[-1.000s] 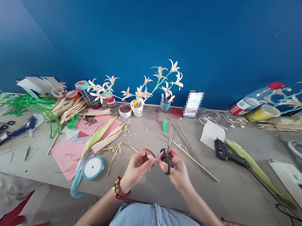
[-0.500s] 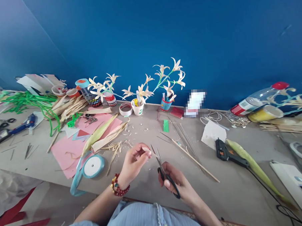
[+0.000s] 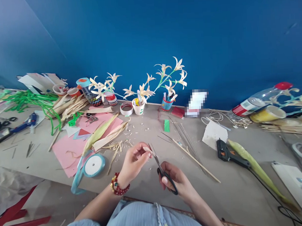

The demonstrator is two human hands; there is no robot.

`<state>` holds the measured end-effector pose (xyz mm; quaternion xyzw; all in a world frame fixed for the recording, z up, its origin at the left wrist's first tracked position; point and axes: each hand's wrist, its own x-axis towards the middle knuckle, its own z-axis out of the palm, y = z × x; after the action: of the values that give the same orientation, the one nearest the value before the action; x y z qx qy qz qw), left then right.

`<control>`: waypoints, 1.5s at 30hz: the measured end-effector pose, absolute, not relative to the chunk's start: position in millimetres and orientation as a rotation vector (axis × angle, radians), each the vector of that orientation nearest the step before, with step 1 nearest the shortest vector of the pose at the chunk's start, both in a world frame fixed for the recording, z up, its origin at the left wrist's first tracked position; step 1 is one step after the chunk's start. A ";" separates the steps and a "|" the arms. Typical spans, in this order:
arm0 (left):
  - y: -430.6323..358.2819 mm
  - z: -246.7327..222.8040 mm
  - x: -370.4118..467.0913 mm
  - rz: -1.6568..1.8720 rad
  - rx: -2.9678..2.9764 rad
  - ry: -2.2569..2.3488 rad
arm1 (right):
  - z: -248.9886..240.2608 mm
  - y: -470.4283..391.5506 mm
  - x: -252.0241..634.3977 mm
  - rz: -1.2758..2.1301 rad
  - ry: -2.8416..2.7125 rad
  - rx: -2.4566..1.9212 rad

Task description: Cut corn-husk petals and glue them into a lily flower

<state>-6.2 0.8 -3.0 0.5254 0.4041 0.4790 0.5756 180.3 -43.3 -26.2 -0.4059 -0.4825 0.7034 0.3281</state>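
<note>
My left hand [image 3: 133, 160] pinches one husk sliver [image 3: 147, 149], mostly hidden; my right hand [image 3: 177, 180] grips one pair of scissors [image 3: 161, 169], blades meeting it.

Deep blue wall [image 3: 213, 40] behind a cluttered beige worktable [image 3: 146, 126], daylight

Dropping right hand [image 3: 177, 180] down and toward the body, away from left hand [image 3: 134, 160]. Tilting black-handled metal scissors [image 3: 161, 168] from near-upright to slanting up-left, blade tips now closing on the small pale husk strip [image 3: 147, 149] pinched in left fingertips. Raising that strip slightly higher than a second ago.
</note>
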 end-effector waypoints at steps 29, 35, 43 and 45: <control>6.6 4.7 -13.4 0.992 1.192 0.918 | -27.0 -41.0 185.1 1.810 -1.255 -1.180; 8.6 13.2 -16.9 0.925 1.191 0.940 | -29.9 -39.3 185.1 1.777 -1.277 -1.217; 13.1 14.3 -20.1 0.808 1.220 0.880 | -24.8 -35.9 190.5 1.826 -1.334 -1.160; 13.6 14.8 -20.3 0.770 1.235 0.911 | -24.6 -35.1 192.5 1.821 -1.328 -1.175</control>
<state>-20.3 13.6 14.8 0.5444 0.4015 0.3395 0.6536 192.5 -35.1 -24.6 -0.4417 -0.4992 0.6844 0.2953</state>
